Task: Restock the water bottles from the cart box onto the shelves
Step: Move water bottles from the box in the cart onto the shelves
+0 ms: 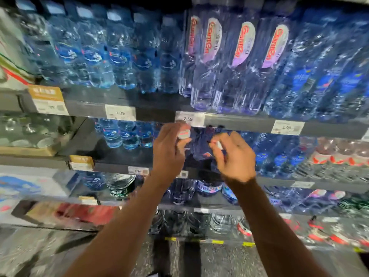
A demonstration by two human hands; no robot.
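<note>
- Hands raised to the second shelf [229, 126], just under the 2.59 price tag [189, 118].
- Left hand [169, 150]: fingers curled round the top of a water bottle [184, 134]; its white cap with red print shows between thumb and forefinger. Bottle body hidden behind the hand.
- Right hand [235, 156]: fingers bent, pinching a second bottle's white cap [219, 145]; dark blue body reaches back onto the shelf.
- Both bottles lie in the gap between the pale blue bottles [123, 134] on the left and the blue-labelled row [279, 154] on the right.
- Frame blurred; finer grip detail cannot be told.
</note>
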